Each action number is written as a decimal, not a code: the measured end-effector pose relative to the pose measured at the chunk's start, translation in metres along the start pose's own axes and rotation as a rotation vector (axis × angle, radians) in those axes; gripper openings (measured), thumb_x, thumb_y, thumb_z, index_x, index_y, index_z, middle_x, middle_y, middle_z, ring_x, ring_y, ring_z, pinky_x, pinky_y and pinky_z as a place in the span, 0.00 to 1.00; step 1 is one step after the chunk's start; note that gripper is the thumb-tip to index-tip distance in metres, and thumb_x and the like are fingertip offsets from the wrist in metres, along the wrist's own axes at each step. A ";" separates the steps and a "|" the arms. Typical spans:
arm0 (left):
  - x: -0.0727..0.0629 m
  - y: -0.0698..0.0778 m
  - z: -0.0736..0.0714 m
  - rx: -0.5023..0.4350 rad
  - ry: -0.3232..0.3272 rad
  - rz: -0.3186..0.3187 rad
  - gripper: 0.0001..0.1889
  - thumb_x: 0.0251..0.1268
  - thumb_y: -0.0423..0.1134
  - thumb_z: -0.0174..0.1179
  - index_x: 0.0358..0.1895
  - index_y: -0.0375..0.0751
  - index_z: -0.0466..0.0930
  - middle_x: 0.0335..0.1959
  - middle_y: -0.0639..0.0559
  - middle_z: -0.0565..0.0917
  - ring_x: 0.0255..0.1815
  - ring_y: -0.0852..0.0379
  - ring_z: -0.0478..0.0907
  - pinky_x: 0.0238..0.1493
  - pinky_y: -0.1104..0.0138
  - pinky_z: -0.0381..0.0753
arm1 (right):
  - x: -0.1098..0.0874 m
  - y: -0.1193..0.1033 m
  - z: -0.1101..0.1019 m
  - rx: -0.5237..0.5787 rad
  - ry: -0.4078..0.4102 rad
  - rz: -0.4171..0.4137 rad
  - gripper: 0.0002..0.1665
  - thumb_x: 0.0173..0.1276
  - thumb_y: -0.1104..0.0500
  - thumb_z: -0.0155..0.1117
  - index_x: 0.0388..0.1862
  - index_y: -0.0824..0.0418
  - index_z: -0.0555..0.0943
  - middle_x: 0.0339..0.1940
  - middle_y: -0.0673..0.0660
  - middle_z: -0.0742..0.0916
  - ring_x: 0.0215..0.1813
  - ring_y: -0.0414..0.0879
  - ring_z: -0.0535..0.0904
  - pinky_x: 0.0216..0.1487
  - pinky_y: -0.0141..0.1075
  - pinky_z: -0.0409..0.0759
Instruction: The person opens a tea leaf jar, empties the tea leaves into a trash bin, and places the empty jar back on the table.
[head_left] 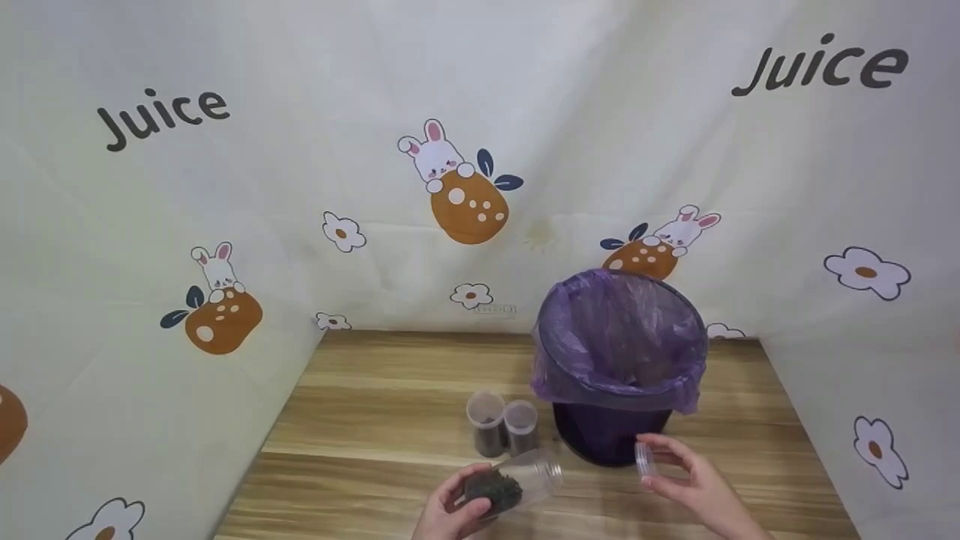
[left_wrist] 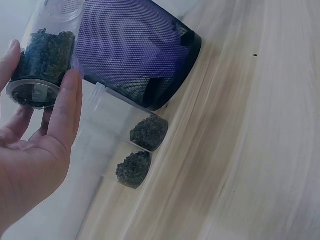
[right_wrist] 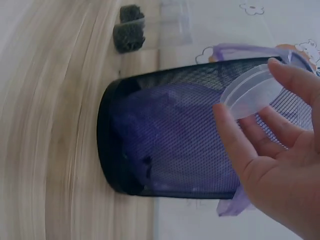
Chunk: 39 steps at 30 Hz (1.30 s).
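Over the wood-grain tabletop (head_left: 375, 412), the left hand (head_left: 454, 508) clasps an uncapped jar (head_left: 516, 487), the right hand (head_left: 694, 484) pinching a lid (head_left: 643, 460) at three o'clock: seemingly lid-handling, next needing steadiness.

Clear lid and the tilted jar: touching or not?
Apart. The head view shows it: wooden tabletop is visible in the gap between the clear lid and the mouth of the tilted jar.

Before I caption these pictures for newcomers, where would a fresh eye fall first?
Probably on the purple-lined mesh bin, right of centre on the wood-grain table. Nearer the viewer, the left hand holds a tilted clear jar with dark bits, the right hand a clear lid. Printed rabbits dot the pale backdrop behind.
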<state>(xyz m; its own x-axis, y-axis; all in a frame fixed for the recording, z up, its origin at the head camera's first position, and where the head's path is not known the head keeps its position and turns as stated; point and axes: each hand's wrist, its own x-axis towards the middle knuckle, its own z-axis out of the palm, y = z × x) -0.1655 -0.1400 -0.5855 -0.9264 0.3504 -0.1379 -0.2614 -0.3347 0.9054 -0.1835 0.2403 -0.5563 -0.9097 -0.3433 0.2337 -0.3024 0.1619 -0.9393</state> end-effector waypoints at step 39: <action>-0.006 0.012 -0.007 0.031 0.034 -0.002 0.26 0.68 0.36 0.63 0.68 0.39 0.71 0.65 0.50 0.76 0.62 0.50 0.77 0.59 0.54 0.83 | -0.003 0.090 -0.086 -0.753 0.038 0.487 0.30 0.55 0.61 0.72 0.54 0.74 0.76 0.52 0.76 0.83 0.51 0.70 0.81 0.48 0.61 0.80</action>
<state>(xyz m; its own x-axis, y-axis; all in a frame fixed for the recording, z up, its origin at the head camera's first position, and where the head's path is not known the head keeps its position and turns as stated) -0.1650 -0.1520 -0.5762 -0.9346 0.3212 -0.1527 -0.2553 -0.3068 0.9169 -0.2328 0.3351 -0.6197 -0.9906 -0.0496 -0.1273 0.0251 0.8499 -0.5263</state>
